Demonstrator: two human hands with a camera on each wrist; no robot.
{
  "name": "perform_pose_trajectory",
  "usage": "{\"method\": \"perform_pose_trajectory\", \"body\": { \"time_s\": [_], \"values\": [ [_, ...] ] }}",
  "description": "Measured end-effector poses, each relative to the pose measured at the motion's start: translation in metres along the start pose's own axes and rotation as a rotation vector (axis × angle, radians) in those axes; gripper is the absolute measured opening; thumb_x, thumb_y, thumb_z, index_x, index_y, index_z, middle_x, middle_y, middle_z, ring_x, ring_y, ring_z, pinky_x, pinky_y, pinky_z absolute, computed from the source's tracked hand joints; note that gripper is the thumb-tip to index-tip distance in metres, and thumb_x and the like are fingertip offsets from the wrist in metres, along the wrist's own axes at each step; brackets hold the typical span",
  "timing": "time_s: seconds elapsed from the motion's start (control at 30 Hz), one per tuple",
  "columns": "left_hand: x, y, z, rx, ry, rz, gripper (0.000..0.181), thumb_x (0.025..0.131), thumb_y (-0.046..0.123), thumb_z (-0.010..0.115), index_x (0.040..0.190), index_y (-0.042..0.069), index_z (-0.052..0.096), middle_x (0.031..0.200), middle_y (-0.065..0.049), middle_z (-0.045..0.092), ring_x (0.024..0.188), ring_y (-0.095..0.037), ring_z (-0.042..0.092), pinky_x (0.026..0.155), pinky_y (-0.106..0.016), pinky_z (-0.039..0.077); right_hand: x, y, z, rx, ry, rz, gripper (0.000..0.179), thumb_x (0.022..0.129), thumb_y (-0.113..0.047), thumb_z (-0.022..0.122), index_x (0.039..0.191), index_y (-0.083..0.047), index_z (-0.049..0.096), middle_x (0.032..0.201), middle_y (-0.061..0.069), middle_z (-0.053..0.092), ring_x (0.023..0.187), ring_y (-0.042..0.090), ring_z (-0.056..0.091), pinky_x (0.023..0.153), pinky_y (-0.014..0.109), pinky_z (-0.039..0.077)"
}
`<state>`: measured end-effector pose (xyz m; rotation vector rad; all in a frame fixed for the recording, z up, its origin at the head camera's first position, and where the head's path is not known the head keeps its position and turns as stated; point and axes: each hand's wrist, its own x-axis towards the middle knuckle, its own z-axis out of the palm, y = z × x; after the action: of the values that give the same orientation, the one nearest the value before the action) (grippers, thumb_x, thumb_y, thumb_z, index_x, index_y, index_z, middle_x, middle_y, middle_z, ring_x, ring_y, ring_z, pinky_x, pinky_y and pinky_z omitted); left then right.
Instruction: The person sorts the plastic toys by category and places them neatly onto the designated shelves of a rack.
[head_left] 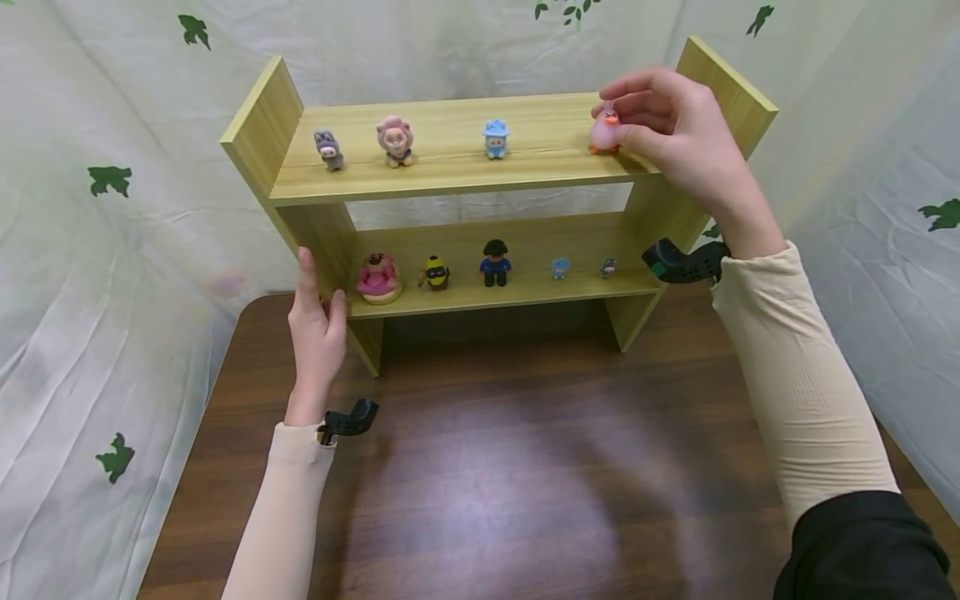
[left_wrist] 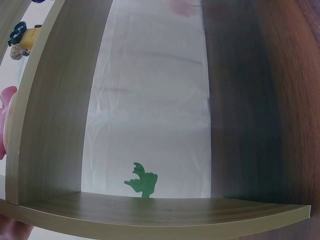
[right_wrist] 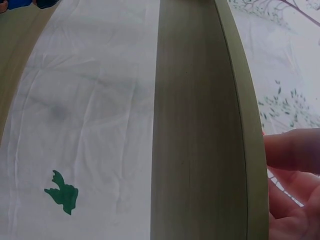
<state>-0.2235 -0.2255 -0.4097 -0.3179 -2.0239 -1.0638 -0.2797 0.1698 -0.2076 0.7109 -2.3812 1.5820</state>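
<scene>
On the right of the upper shelf, my right hand (head_left: 675, 125) pinches a pink duck figurine (head_left: 606, 132) between thumb and fingers. The duck's feet are at the board; whether they bear on it I cannot tell. In the right wrist view the fingers (right_wrist: 292, 150) show beyond the board's edge, and the duck is hidden. My left hand (head_left: 318, 333) rests against the left side panel of the wooden shelf unit (head_left: 450, 187), index finger straight and thumb by the front edge. Left along the upper board stand a blue-hatted figurine (head_left: 495, 139), a pink-hooded figurine (head_left: 395, 142) and a grey figurine (head_left: 328, 150).
The lower shelf bears a pink bear figurine (head_left: 378, 279), a yellow figurine (head_left: 435, 273), a blue-clad figurine (head_left: 495, 263), a small blue one (head_left: 560, 267) and a small grey one (head_left: 608, 267). The unit stands on a brown table (head_left: 487, 467) before a leaf-printed curtain (head_left: 112, 250).
</scene>
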Motion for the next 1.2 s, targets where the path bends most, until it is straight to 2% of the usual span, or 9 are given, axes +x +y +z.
{"method": "perform_pose_trajectory", "body": {
  "time_s": [0.47,0.63,0.8,0.9,0.97,1.03,1.07,1.1,1.2],
  "values": [
    [-0.002,-0.002,0.001,0.004,0.005,0.004,0.09,0.091,-0.009,0.045,0.145,0.058,0.017,0.151,-0.005,0.034,0.053,-0.006,0.019,0.052,-0.025,0.022,0.0,0.0,0.0,0.01,0.019,0.02,0.034,0.088,-0.008,0.068,0.121,-0.004,0.061,0.117,0.008,0.062,0.102,0.016,0.06,0.085,0.02,0.045],
    [-0.002,-0.001,0.0,0.004,-0.003,0.002,0.09,0.092,-0.009,0.045,0.145,0.058,0.016,0.15,-0.007,0.035,0.054,-0.006,0.019,0.053,-0.026,0.022,-0.002,0.001,0.0,0.023,0.068,-0.018,0.03,0.089,-0.005,0.063,0.119,-0.004,0.062,0.115,0.009,0.062,0.105,0.018,0.059,0.089,0.023,0.043],
    [-0.002,0.002,-0.003,-0.006,-0.027,-0.017,0.089,0.092,-0.007,0.046,0.146,0.057,0.015,0.15,-0.005,0.034,0.056,-0.011,0.023,0.055,-0.026,0.024,-0.007,0.002,0.002,0.072,0.164,-0.108,0.027,0.089,0.0,0.057,0.115,-0.002,0.064,0.113,0.011,0.062,0.107,0.021,0.057,0.094,0.027,0.041],
    [-0.002,0.005,-0.005,-0.009,-0.064,-0.03,0.088,0.093,-0.005,0.048,0.147,0.055,0.013,0.152,-0.006,0.03,0.07,-0.017,0.039,0.064,-0.029,0.03,-0.013,0.001,0.004,0.147,0.235,-0.152,0.027,0.088,0.004,0.055,0.112,-0.001,0.064,0.114,0.013,0.061,0.11,0.023,0.055,0.098,0.03,0.039],
    [-0.001,0.009,-0.007,-0.007,-0.09,-0.035,0.087,0.093,-0.002,0.051,0.148,0.053,0.013,0.154,-0.007,0.027,0.097,-0.024,0.05,0.081,-0.034,0.038,-0.021,-0.002,0.005,0.165,0.271,-0.168,0.028,0.087,0.005,0.054,0.113,0.0,0.063,0.116,0.013,0.06,0.114,0.023,0.053,0.101,0.032,0.037],
    [-0.001,0.013,-0.009,-0.004,-0.106,-0.025,0.083,0.093,0.002,0.053,0.15,0.049,0.015,0.155,-0.009,0.024,0.128,-0.028,0.038,0.101,-0.044,0.032,-0.03,-0.005,0.007,0.167,0.295,-0.181,0.03,0.087,0.006,0.053,0.115,0.001,0.063,0.12,0.014,0.059,0.117,0.023,0.051,0.103,0.033,0.034],
    [0.0,0.015,-0.011,-0.001,-0.109,-0.022,0.08,0.094,0.005,0.054,0.15,0.048,0.017,0.155,-0.01,0.024,0.135,-0.028,0.029,0.107,-0.048,0.025,-0.035,-0.008,0.009,0.157,0.301,-0.188,0.031,0.087,0.006,0.053,0.116,0.001,0.063,0.122,0.014,0.058,0.119,0.022,0.05,0.105,0.033,0.032],
    [0.0,0.018,-0.012,0.0,-0.109,-0.017,0.077,0.094,0.009,0.055,0.15,0.047,0.019,0.155,-0.011,0.023,0.14,-0.028,0.019,0.109,-0.051,0.018,-0.04,-0.011,0.01,0.136,0.303,-0.198,0.033,0.087,0.005,0.052,0.118,0.001,0.062,0.124,0.013,0.057,0.122,0.021,0.048,0.106,0.033,0.03],
    [0.002,0.024,-0.013,0.011,-0.093,0.02,0.066,0.095,0.023,0.055,0.15,0.044,0.023,0.156,-0.016,0.017,0.142,-0.028,0.011,0.109,-0.055,0.013,-0.055,-0.018,0.015,0.044,0.28,-0.279,0.037,0.088,0.001,0.051,0.123,0.005,0.058,0.131,0.016,0.054,0.129,0.021,0.042,0.109,0.033,0.025]
  ]
}}
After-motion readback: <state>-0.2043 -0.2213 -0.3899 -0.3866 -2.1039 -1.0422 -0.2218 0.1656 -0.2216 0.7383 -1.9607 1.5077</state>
